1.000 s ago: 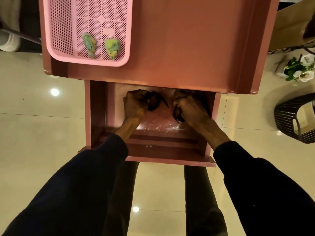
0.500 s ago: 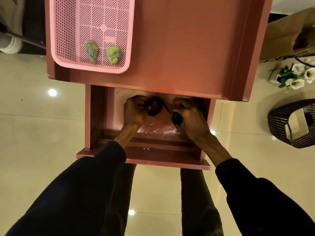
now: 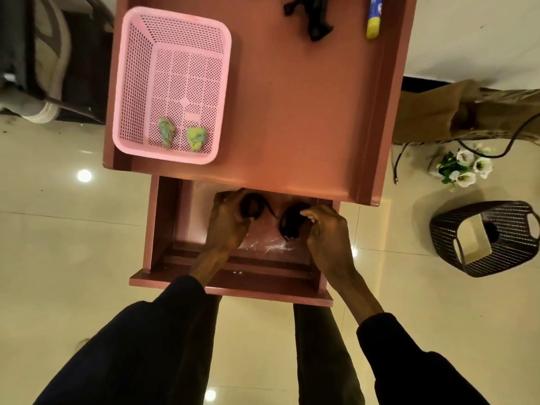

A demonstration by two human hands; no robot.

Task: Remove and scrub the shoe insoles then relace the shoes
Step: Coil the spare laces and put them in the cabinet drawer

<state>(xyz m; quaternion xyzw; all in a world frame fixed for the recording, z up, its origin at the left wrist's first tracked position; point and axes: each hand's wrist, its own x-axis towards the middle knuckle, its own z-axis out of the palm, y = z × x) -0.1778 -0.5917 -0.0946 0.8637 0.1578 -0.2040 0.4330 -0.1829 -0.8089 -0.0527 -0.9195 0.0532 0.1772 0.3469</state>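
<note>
Both hands are inside the open drawer that is pulled out from under the near edge of the table, and each has gathered a dark coiled bundle that looks like a shoelace. The left hand is curled closed around one lace bundle near the drawer's back edge, a loose end trailing out toward the middle; the right hand pinches the other lace bundle between thumb and fingertips, just beside the drawer's right wall. Holding one bundle per hand probably keeps the two laces from tangling, so each can go to its own shoe for relacing. On the tabletop, the pink perforated basket sits at the near left corner with two small yellow-green pieces lying side by side against its near wall, possibly scrubbing sponges or the small insoles left to drain; which cannot be told. A dark object at the far edge may be a shoe, partly cut off, with a yellow-tipped tube beside it near the far right corner.
</note>
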